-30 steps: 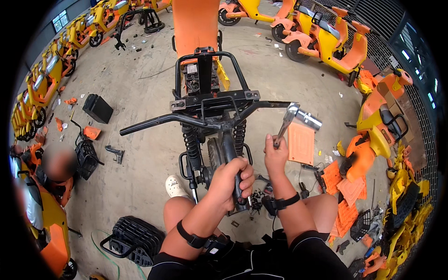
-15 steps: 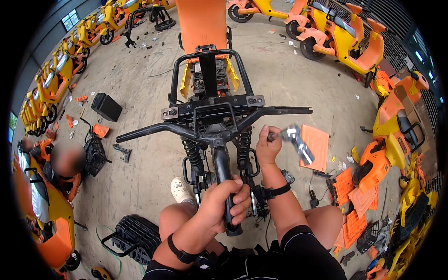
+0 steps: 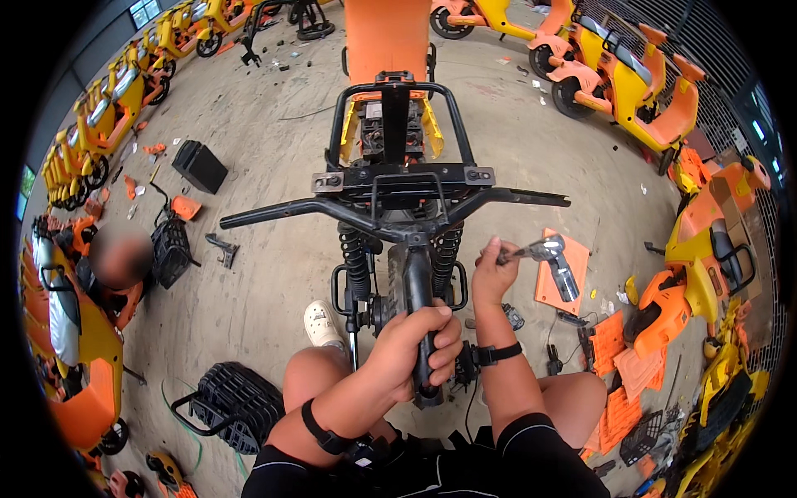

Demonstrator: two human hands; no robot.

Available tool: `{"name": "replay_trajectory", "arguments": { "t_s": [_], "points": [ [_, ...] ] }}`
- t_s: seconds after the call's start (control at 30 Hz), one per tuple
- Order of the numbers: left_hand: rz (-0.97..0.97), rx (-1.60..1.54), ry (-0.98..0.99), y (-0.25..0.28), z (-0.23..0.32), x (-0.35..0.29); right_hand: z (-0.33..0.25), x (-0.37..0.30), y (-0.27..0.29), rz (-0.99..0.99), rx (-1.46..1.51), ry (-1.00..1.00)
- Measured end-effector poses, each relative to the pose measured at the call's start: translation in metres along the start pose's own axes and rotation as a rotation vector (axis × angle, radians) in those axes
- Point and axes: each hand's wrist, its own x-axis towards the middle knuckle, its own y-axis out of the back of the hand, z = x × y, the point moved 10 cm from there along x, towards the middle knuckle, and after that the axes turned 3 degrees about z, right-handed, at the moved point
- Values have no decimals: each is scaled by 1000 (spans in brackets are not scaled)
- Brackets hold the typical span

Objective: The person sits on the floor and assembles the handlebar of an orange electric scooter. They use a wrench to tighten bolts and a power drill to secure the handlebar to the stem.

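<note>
Head view: my left hand [image 3: 415, 344] is wrapped tight around the black frame tube [image 3: 418, 290] of a stripped scooter frame [image 3: 398, 178], just in front of my knees. My right hand [image 3: 496, 270] pinches a metal wrench [image 3: 544, 251] beside the frame's right spring. Beyond it, an orange panel [image 3: 564, 274] lies on the concrete floor [image 3: 266, 149].

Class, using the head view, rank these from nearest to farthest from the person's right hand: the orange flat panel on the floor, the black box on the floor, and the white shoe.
From the right hand:
1. Orange flat panel, just to its right.
2. White shoe, to its left, past the frame.
3. Black box, far up-left.
</note>
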Motion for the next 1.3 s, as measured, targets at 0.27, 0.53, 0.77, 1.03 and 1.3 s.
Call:
{"name": "replay_trajectory", "arguments": {
  "t_s": [0.27, 0.53, 0.77, 1.03, 1.3],
  "points": [
    [-123, 37, -65, 6, -3, 8, 80, -43, 110, 170, -96, -417],
    [-101, 120, -88, 8, 3, 5, 188, -125, 201, 216, -16, -987],
    [-27, 209, -142, 5, 7, 4, 221, -193, 244, 268, -135, -1139],
    [-68, 187, -141, 7, 7, 4, 69, -110, 157, -246, -671, -207],
    [-29, 205, -145, 5, 7, 4, -67, -44, 95, -299, -286, -237]
  ]
}}
